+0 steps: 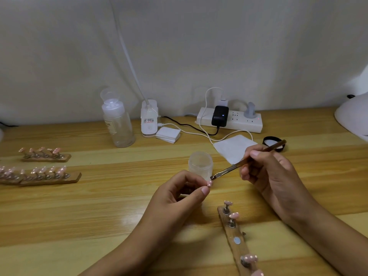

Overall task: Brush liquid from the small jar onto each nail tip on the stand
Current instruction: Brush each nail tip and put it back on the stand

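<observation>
1. I'm looking down on the wooden table (99,200), the biggest thing here; a power strip (239,121) sits out at twelve o'clock and a clear bottle (119,126) at eleven.
2. Two finished-looking racks (45,176) wait at nine o'clock, well apart from my work.
3. The stand (236,236) runs from the centre down toward five o'clock, its long axis nearly pointing at me; pink tips sit on some pegs, and one magnet spot in the middle is bare.
4. My right hand (272,176) is clenched pen-style round the brush (245,162), whose shaft slants from two o'clock down to eight.
5. My left hand (179,194) is pinching one nail tip (209,183) between thumb and forefinger, lifted off the stand.
6. The small jar (200,163), lid off, stands just behind that pinch, at twelve o'clock from it.
7. Here's the crux: the bristles hang just beside the held tip, at its one o'clock, apparently not touching. The right hand is the nearer worker; I'd judge a short stroke down toward seven o'clock lays the liquid along the tip.
</observation>
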Demonstrator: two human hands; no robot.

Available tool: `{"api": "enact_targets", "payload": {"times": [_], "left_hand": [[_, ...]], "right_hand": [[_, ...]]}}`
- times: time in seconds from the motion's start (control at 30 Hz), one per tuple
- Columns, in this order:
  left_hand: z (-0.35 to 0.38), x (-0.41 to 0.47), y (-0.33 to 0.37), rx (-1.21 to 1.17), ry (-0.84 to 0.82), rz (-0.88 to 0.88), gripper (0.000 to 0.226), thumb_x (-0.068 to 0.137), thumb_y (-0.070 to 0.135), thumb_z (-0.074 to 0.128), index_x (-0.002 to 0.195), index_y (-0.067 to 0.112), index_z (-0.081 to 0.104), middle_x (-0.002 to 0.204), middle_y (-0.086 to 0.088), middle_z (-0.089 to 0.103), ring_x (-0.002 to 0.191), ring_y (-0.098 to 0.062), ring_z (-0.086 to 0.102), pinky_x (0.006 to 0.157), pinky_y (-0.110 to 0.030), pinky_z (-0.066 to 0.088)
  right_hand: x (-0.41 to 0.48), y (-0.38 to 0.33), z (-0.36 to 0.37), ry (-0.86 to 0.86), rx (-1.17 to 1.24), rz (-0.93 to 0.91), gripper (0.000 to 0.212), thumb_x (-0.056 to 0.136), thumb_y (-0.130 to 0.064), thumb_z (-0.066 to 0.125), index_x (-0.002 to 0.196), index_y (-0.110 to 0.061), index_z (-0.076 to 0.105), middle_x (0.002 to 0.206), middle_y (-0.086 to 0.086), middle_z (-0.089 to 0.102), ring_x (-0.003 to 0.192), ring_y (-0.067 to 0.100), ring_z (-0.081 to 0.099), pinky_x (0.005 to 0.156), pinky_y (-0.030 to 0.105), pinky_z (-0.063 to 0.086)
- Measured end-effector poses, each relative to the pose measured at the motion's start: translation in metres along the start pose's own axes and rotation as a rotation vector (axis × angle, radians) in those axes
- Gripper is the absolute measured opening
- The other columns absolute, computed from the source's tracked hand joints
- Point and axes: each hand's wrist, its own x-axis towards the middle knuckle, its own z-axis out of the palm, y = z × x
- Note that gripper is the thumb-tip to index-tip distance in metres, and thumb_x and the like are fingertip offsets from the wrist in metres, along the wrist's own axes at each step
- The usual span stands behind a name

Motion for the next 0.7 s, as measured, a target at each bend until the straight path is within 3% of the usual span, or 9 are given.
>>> {"api": "enact_targets", "payload": {"times": [0.2, 0.33, 0.57, 0.7], "left_hand": [[-0.0001, 0.0002, -0.0011, 0.005, 0.009, -0.008, 0.007, 0.077, 0.029, 0.068, 0.082, 0.024, 0.069, 0.075, 0.011, 0.065, 0.071, -0.003, 0.055, 0.069, -0.021, 0.045], [-0.0002, -0.0001, 0.0000, -0.029, 0.001, -0.018, 0.004, 0.078, 0.026, 0.068, 0.081, 0.024, 0.070, 0.079, 0.013, 0.069, 0.071, -0.001, 0.059, 0.065, -0.013, 0.046], [0.0021, -0.0001, 0.0035, -0.121, 0.002, -0.031, 0.006, 0.074, 0.025, 0.070, 0.077, 0.019, 0.070, 0.071, 0.008, 0.068, 0.064, -0.007, 0.058, 0.063, -0.014, 0.049], [0.0020, -0.0003, 0.0029, -0.147, 0.020, -0.036, 0.008, 0.071, 0.026, 0.070, 0.073, 0.018, 0.069, 0.067, 0.004, 0.067, 0.075, -0.008, 0.065, 0.063, -0.015, 0.050]], "right_hand": [[0.0004, 0.0008, 0.0010, -0.027, -0.044, -0.015, 0.011, 0.083, -0.017, 0.064, 0.073, -0.019, 0.067, 0.062, 0.003, 0.063, 0.058, 0.012, 0.062, 0.055, 0.021, 0.051], [-0.0001, 0.0009, 0.0029, -0.030, -0.077, -0.050, 0.011, 0.080, -0.019, 0.066, 0.071, -0.024, 0.069, 0.062, 0.002, 0.064, 0.058, 0.011, 0.062, 0.056, 0.020, 0.051], [-0.0006, 0.0009, 0.0027, 0.056, -0.096, -0.068, 0.026, 0.091, -0.006, 0.053, 0.073, -0.021, 0.067, 0.061, 0.000, 0.064, 0.057, 0.009, 0.062, 0.054, 0.019, 0.051], [-0.0020, -0.0033, 0.0038, 0.101, -0.043, -0.079, 0.029, 0.093, -0.005, 0.050, 0.073, -0.020, 0.066, 0.060, -0.001, 0.065, 0.056, 0.008, 0.062, 0.055, 0.019, 0.053]]}}
